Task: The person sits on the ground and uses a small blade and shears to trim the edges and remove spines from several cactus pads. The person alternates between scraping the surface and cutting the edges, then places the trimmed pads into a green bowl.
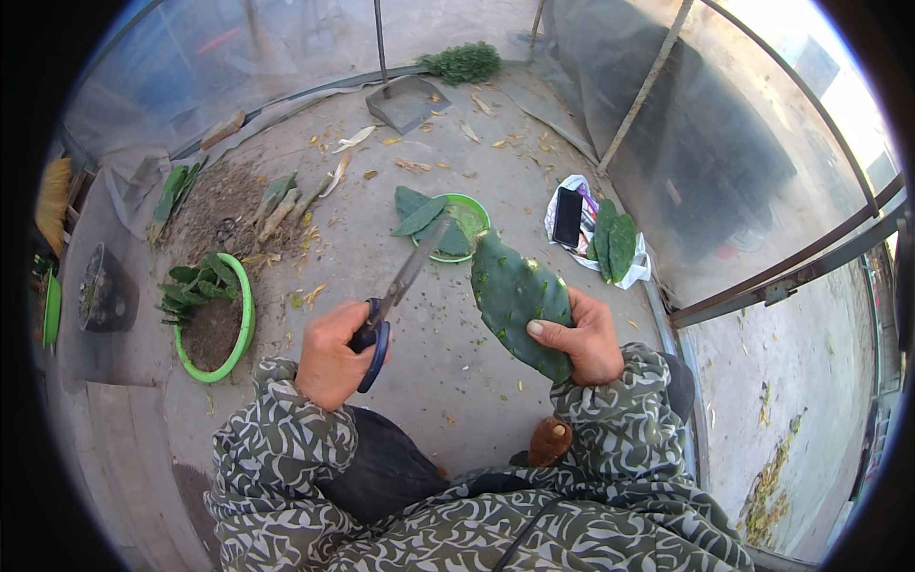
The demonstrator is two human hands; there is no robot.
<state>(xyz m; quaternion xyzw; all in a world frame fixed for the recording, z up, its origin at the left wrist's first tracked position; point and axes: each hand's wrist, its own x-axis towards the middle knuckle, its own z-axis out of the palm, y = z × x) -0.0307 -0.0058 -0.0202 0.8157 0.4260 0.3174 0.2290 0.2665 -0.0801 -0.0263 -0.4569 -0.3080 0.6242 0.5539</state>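
Dark-handled scissors (376,330) are gripped in my left hand (334,354), blades pointing up and to the right. My right hand (585,339) pinches the lower end of a large green cactus pad (516,299), thumb on its face. Several pale cut spots show along the pad's upper edge. The scissor blades are apart from this pad. Beyond both hands, a round green dish (487,214) holds small green bits, with flat cactus pieces (423,214) lying on it and over its left rim.
A phone (568,217) and cactus pads (613,240) rest on a white plastic bag (638,272) at right. On the left stand a green pot (246,314) of soil and cactus, and a black bucket (107,289). A dustpan (407,104) lies near the plastic sheeting (300,43).
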